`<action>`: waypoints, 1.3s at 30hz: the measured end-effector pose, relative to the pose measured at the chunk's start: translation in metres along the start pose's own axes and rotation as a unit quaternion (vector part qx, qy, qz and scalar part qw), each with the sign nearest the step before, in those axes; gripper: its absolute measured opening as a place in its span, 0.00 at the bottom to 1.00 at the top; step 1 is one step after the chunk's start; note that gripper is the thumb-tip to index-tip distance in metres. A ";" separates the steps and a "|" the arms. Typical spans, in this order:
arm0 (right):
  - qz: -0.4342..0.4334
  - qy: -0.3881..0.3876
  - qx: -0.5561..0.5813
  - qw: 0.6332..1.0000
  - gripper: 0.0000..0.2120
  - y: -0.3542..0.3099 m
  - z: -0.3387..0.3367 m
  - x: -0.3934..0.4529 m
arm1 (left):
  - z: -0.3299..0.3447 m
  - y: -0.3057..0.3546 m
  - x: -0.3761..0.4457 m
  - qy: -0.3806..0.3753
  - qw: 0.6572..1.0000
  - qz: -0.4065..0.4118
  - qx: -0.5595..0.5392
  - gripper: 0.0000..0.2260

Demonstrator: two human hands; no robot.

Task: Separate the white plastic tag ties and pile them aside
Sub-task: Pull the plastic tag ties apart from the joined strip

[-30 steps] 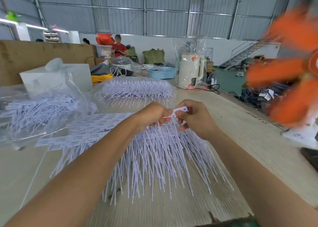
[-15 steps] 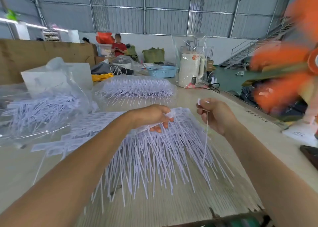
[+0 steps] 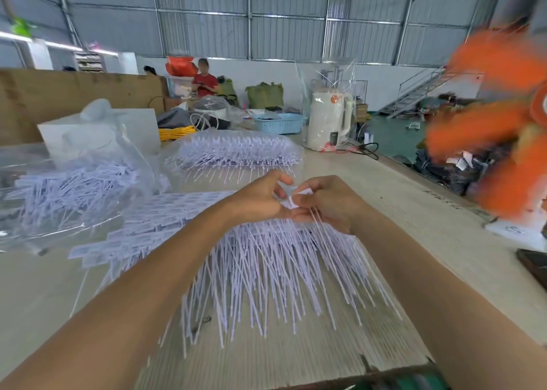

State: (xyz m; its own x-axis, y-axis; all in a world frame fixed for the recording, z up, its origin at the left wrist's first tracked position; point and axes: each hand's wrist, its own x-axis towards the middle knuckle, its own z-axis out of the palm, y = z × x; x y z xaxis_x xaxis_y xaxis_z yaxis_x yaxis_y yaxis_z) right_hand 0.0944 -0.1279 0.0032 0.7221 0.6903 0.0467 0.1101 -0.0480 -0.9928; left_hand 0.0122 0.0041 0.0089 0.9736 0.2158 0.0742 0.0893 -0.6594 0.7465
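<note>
Fingers (image 3: 281, 179) of the left hand (image 3: 260, 200) curl inward and meet those of the right hand (image 3: 328, 203) over the far edge of the big fan of white plastic tag ties (image 3: 266, 271); between them both hands pinch the flat white head of one tie (image 3: 296, 199), its thin stem running down under the right palm. Which fingertips actually carry the head is hard to make out, since the two hands overlap there. The fan of tag ties lies spread on the pale worktop (image 3: 414, 212), the stems pointing toward the viewer and the flat printed heads lined up along the far left side of the heap. Both forearms reach in from the lower corners and cross above the stems. Beyond the hands, a clear bag of more ties (image 3: 236, 153) sits on the worktop, and another clear bag of ties (image 3: 74, 188) lies to the left, in front of a white box (image 3: 97, 129). Farther back stand a white jug wrapped in clear film (image 3: 328, 123) and a light blue basket (image 3: 279, 123). At the right edge a blurred orange fan (image 3: 497, 123) fills the view, and a dark flat object (image 3: 532, 265) lies just below it on the worktop.
</note>
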 end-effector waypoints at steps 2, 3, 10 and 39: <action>-0.013 0.016 0.022 1.000 0.04 0.002 -0.002 0.000 | -0.004 -0.003 -0.001 0.012 1.000 -0.014 0.025 0.15; -0.016 0.025 0.028 0.999 0.04 0.002 -0.003 0.001 | -0.005 -0.004 -0.002 0.009 0.999 -0.023 0.043 0.08; 0.004 0.026 0.018 0.999 0.03 0.002 -0.002 0.006 | -0.002 -0.008 -0.002 0.014 0.999 -0.042 -0.011 0.10; 0.094 -0.023 0.027 0.995 0.03 -0.032 -0.008 -0.002 | -0.005 -0.002 -0.006 -0.016 0.999 -0.027 0.029 0.11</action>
State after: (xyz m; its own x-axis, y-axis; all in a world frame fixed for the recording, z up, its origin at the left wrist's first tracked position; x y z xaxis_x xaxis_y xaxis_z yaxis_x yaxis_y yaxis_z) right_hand 0.0945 -0.1333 0.0356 0.6940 0.7053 -0.1447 -0.0619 -0.1418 -0.9880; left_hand 0.0054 0.0080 0.0103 0.9732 0.2297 0.0142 0.1521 -0.6882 0.7094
